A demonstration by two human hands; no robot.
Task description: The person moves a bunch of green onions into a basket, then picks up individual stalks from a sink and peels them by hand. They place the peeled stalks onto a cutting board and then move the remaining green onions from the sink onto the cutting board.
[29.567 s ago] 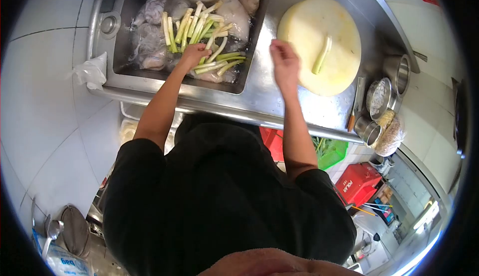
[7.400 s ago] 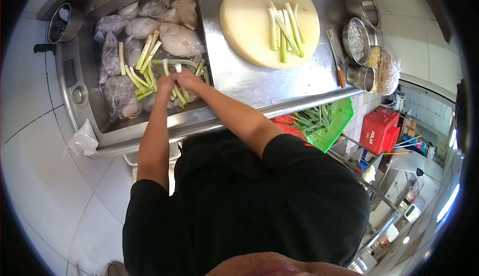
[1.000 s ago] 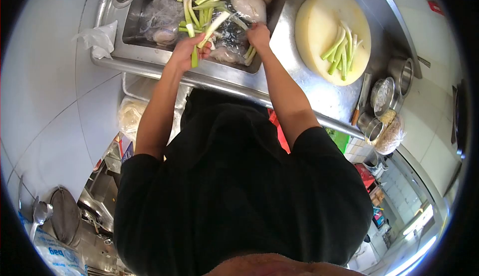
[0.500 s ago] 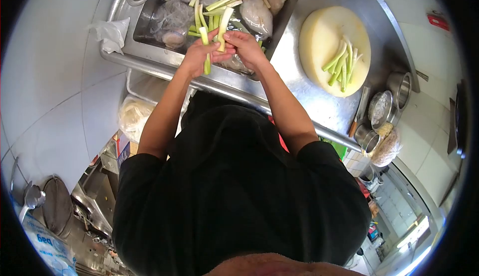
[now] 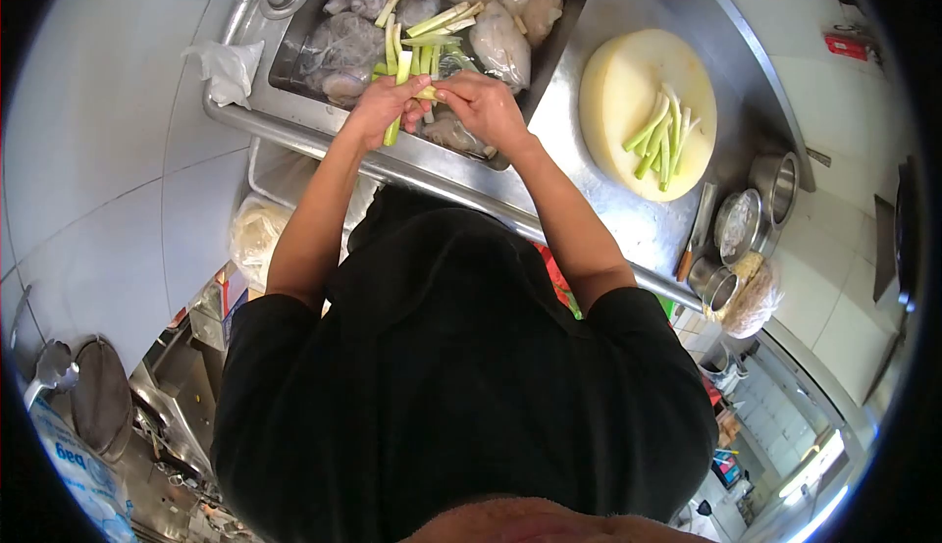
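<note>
Above the near edge of a sink (image 5: 294,57), my left hand (image 5: 383,108) is closed round a pale green celery-like stalk (image 5: 403,65), which sticks out above and below the fingers. My right hand (image 5: 483,103) meets it at the fingertips, pinching a second, paler stalk (image 5: 429,93) that both hands touch. Much of this second stalk is hidden by the fingers. Just beyond the hands, several loose stalks (image 5: 446,21) lie on bagged pale lumps (image 5: 500,46) in the sink; I cannot make out what is in the bags.
To the right, a round cutting board (image 5: 601,102) bears a pile of cut stalks (image 5: 664,141). A knife (image 5: 698,229) lies near metal bowls (image 5: 775,190) at the counter's right end. A crumpled white bag (image 5: 228,70) sits on the sink's left rim.
The paler stalk stood upright between my hands; now it is tilted down and mostly covered by my fingers. My right hand has turned inward over it. The view has shifted slightly.
</note>
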